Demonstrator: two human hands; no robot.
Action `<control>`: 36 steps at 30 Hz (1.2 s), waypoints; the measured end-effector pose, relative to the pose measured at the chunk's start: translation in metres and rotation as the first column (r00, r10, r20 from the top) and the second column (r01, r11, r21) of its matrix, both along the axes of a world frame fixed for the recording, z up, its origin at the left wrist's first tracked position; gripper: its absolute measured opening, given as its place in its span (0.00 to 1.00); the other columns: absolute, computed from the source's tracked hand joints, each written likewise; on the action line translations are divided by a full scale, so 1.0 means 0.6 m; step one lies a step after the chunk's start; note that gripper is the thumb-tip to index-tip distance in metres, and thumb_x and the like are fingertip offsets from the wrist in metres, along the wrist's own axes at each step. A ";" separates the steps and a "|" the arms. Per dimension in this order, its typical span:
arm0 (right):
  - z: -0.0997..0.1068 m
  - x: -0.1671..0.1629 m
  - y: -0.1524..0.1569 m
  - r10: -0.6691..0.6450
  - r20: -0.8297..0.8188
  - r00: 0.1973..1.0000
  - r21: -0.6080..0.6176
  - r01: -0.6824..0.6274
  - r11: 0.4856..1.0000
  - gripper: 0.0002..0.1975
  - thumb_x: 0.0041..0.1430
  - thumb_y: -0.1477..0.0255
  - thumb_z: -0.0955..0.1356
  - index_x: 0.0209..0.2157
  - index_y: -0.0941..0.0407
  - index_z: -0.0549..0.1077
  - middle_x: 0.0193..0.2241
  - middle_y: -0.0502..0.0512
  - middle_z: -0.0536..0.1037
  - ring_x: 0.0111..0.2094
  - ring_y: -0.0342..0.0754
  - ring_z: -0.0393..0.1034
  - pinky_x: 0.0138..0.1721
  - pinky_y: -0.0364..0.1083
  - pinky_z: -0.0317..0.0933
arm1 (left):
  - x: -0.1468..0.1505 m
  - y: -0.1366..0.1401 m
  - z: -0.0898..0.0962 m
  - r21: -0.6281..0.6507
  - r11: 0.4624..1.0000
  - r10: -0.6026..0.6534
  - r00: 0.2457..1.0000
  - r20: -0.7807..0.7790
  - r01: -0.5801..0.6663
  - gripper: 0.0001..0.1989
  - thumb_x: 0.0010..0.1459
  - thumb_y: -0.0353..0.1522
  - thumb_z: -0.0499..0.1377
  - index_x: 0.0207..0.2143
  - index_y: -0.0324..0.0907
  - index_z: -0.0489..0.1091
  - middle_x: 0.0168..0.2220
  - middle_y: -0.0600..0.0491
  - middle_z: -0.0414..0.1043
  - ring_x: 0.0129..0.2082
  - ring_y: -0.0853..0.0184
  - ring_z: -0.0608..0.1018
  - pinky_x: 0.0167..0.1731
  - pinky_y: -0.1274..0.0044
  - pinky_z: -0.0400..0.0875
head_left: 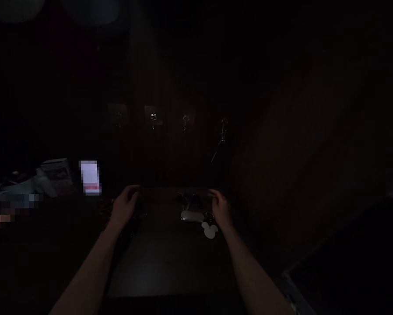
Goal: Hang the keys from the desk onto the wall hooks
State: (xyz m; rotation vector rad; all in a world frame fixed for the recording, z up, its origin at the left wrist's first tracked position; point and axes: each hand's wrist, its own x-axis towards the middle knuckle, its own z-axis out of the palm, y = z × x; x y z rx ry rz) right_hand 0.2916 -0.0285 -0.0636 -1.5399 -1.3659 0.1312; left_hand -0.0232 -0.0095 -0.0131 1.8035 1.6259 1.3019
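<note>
While darkness covers most of the scene, two bare hands reach over a dim tabletop [153,271], one on each side of a few small things. The left hand [124,206] is bent inward, its fingers close together and its thumb apart from them; dark, faintly glinting objects lie beside it, too dim to name. The right hand [222,210] points its fingers left, slightly spread, with the thumb lower and apart. Whether either hand touches the tabletop, I cannot tell.

Just left of the right hand lies a pale oblong case [192,216], with a metal ring [209,216] at its right end and a white tag [210,230] shaped like a round-eared head on the near side of the ring. Small dark items [193,201] sit just beyond the case.

Farther left, a bright, blurred screen [90,177] glows near a tilted box [57,173]. Shiny metal hooks [153,118] run in a row at the far side.
</note>
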 end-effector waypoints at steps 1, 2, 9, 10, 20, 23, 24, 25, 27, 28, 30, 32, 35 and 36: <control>-0.001 -0.003 0.000 0.012 0.015 1.000 -0.004 -0.012 1.000 0.18 0.53 0.78 0.56 0.42 0.53 0.70 0.36 0.53 0.78 0.40 0.48 0.70 0.44 0.50 0.62 | -0.011 0.000 0.005 -0.039 0.999 -0.015 1.000 -0.025 0.014 0.17 0.53 0.37 0.49 0.43 0.43 0.69 0.41 0.52 0.74 0.41 0.63 0.75 0.42 0.73 0.68; -0.001 -0.007 0.000 0.027 0.037 0.999 -0.005 -0.027 1.000 0.18 0.52 0.78 0.57 0.42 0.53 0.70 0.36 0.53 0.78 0.40 0.48 0.70 0.44 0.50 0.62 | -0.023 0.000 0.010 -0.072 0.997 -0.032 0.998 -0.057 0.028 0.17 0.52 0.37 0.50 0.42 0.43 0.69 0.41 0.52 0.75 0.42 0.63 0.75 0.43 0.73 0.68; 0.001 -0.048 -0.014 0.192 0.301 0.934 0.043 -0.214 0.976 0.16 0.55 0.77 0.58 0.42 0.52 0.71 0.37 0.53 0.77 0.40 0.49 0.69 0.44 0.51 0.59 | -0.122 -0.035 0.006 -0.196 0.974 -0.154 0.964 -0.215 0.111 0.16 0.50 0.37 0.51 0.39 0.43 0.71 0.41 0.52 0.75 0.42 0.61 0.76 0.44 0.72 0.67; 0.001 -0.053 -0.015 0.211 0.340 0.916 0.042 -0.239 0.970 0.16 0.55 0.77 0.58 0.41 0.52 0.71 0.37 0.53 0.77 0.40 0.49 0.69 0.44 0.51 0.58 | -0.133 -0.044 0.002 -0.208 0.969 -0.183 0.959 -0.218 0.137 0.16 0.50 0.37 0.51 0.39 0.43 0.71 0.42 0.52 0.75 0.42 0.61 0.75 0.44 0.72 0.67; -0.005 -0.064 -0.010 0.252 0.454 0.855 0.034 -0.300 0.953 0.16 0.55 0.76 0.57 0.39 0.54 0.72 0.35 0.54 0.77 0.37 0.49 0.70 0.41 0.50 0.57 | -0.097 -0.092 -0.021 -0.144 0.968 -0.250 0.798 -0.549 0.204 0.17 0.54 0.34 0.54 0.48 0.47 0.67 0.53 0.51 0.67 0.55 0.60 0.66 0.56 0.64 0.53; -0.009 -0.062 -0.006 0.250 0.449 0.858 0.037 -0.297 0.954 0.16 0.55 0.75 0.57 0.39 0.54 0.72 0.35 0.54 0.78 0.37 0.49 0.70 0.40 0.50 0.57 | -0.048 -0.089 -0.036 -0.130 0.980 -0.199 0.726 -0.658 0.151 0.19 0.57 0.34 0.51 0.52 0.47 0.63 0.57 0.49 0.62 0.59 0.60 0.61 0.59 0.61 0.45; -0.010 -0.062 -0.004 0.247 0.449 0.859 0.039 -0.295 0.955 0.16 0.54 0.75 0.57 0.39 0.53 0.72 0.34 0.54 0.78 0.36 0.49 0.70 0.40 0.50 0.57 | -0.030 -0.087 -0.042 -0.128 0.981 -0.195 0.710 -0.677 0.148 0.20 0.58 0.35 0.50 0.54 0.46 0.61 0.58 0.48 0.60 0.59 0.60 0.60 0.59 0.60 0.45; -0.012 -0.062 -0.003 0.247 0.450 0.858 0.040 -0.295 0.955 0.16 0.54 0.75 0.57 0.39 0.53 0.73 0.34 0.53 0.78 0.36 0.49 0.70 0.40 0.50 0.58 | -0.013 -0.085 -0.047 -0.124 0.984 -0.179 0.701 -0.690 0.130 0.21 0.59 0.36 0.49 0.55 0.45 0.59 0.59 0.46 0.59 0.60 0.59 0.59 0.59 0.59 0.45; -0.013 -0.062 -0.002 0.246 0.450 0.859 0.044 -0.296 0.954 0.16 0.53 0.76 0.57 0.38 0.53 0.73 0.33 0.53 0.78 0.36 0.49 0.70 0.40 0.50 0.58 | 0.018 -0.081 -0.057 -0.146 0.984 -0.176 0.696 -0.696 0.102 0.23 0.60 0.39 0.47 0.57 0.45 0.56 0.60 0.44 0.56 0.61 0.57 0.57 0.58 0.57 0.47; -0.013 -0.062 -0.002 0.246 0.448 0.859 0.045 -0.297 0.954 0.16 0.53 0.76 0.57 0.38 0.53 0.73 0.33 0.53 0.78 0.35 0.49 0.70 0.40 0.50 0.58 | 0.031 -0.079 -0.061 -0.165 0.981 -0.190 0.699 -0.690 0.104 0.25 0.60 0.40 0.47 0.58 0.45 0.54 0.61 0.44 0.54 0.61 0.56 0.55 0.57 0.56 0.47; -0.011 -0.062 -0.004 0.244 0.443 0.863 0.043 -0.292 0.955 0.16 0.53 0.75 0.58 0.37 0.53 0.73 0.33 0.53 0.78 0.35 0.49 0.70 0.40 0.50 0.58 | 0.050 -0.077 -0.066 -0.203 0.972 -0.226 0.705 -0.672 0.119 0.28 0.59 0.44 0.46 0.60 0.47 0.50 0.63 0.44 0.49 0.62 0.54 0.51 0.56 0.53 0.48; -0.008 -0.063 -0.008 0.243 0.436 0.867 0.032 -0.285 0.958 0.15 0.54 0.74 0.58 0.37 0.53 0.73 0.33 0.53 0.78 0.35 0.49 0.70 0.40 0.49 0.58 | 0.059 -0.075 -0.067 -0.218 0.964 -0.263 0.704 -0.660 0.155 0.29 0.59 0.48 0.44 0.61 0.50 0.48 0.64 0.47 0.46 0.63 0.52 0.49 0.55 0.50 0.46; -0.003 -0.064 -0.012 0.248 0.428 0.869 0.014 -0.281 0.960 0.15 0.54 0.74 0.57 0.37 0.52 0.73 0.33 0.53 0.77 0.36 0.48 0.70 0.41 0.49 0.58 | 0.051 -0.069 -0.064 -0.190 0.954 -0.299 0.687 -0.662 0.233 0.29 0.58 0.50 0.42 0.61 0.55 0.48 0.64 0.50 0.44 0.63 0.53 0.49 0.56 0.51 0.44; -0.003 -0.064 -0.013 0.245 0.427 0.870 0.014 -0.278 0.961 0.16 0.54 0.74 0.57 0.37 0.52 0.73 0.33 0.53 0.77 0.36 0.48 0.70 0.41 0.49 0.58 | 0.043 -0.064 -0.063 -0.165 0.959 -0.280 0.691 -0.667 0.230 0.29 0.58 0.49 0.42 0.61 0.55 0.48 0.64 0.50 0.44 0.63 0.54 0.49 0.57 0.52 0.43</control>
